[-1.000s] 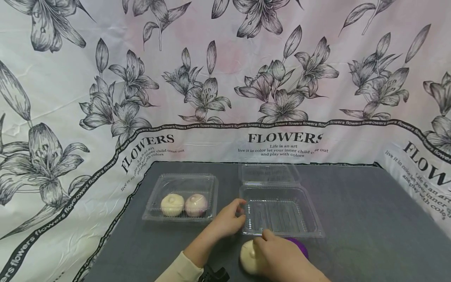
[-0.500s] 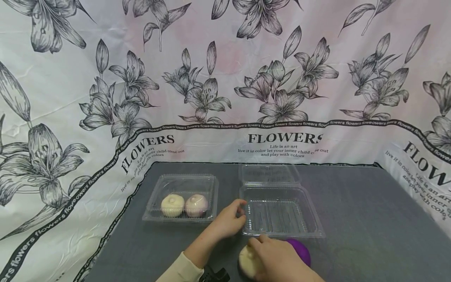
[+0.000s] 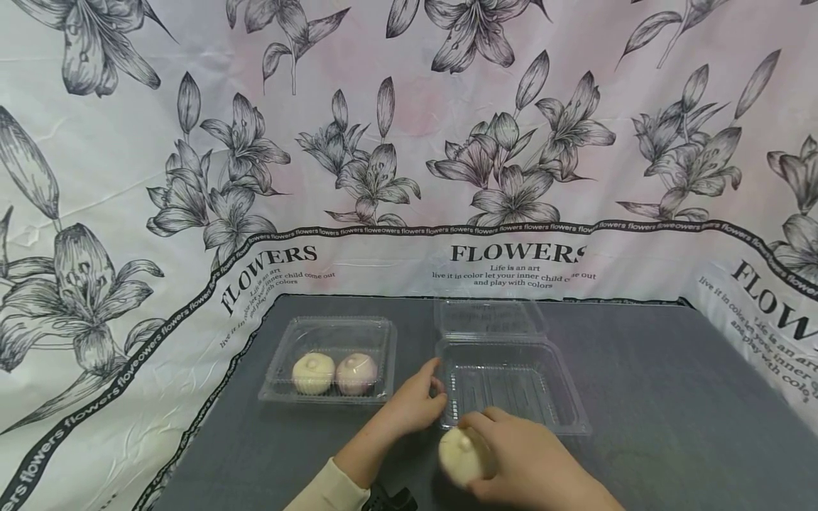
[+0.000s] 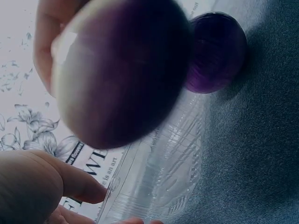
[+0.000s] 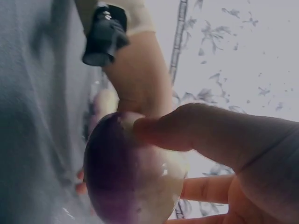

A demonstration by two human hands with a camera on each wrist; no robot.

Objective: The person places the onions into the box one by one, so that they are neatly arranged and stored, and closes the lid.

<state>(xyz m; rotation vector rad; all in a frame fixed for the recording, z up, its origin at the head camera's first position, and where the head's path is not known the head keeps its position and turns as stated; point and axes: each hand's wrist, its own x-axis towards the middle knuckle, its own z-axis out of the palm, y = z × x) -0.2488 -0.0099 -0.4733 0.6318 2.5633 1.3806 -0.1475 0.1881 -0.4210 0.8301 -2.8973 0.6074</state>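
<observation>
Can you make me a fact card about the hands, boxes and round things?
Right hand: holds purple-and-cream round thing
Left hand: at the open box's left edge
Open box: lid folded back
Closed box: left of open box; cream round thing and pink round thing inside
Purple round thing: on the table, in left wrist view
</observation>
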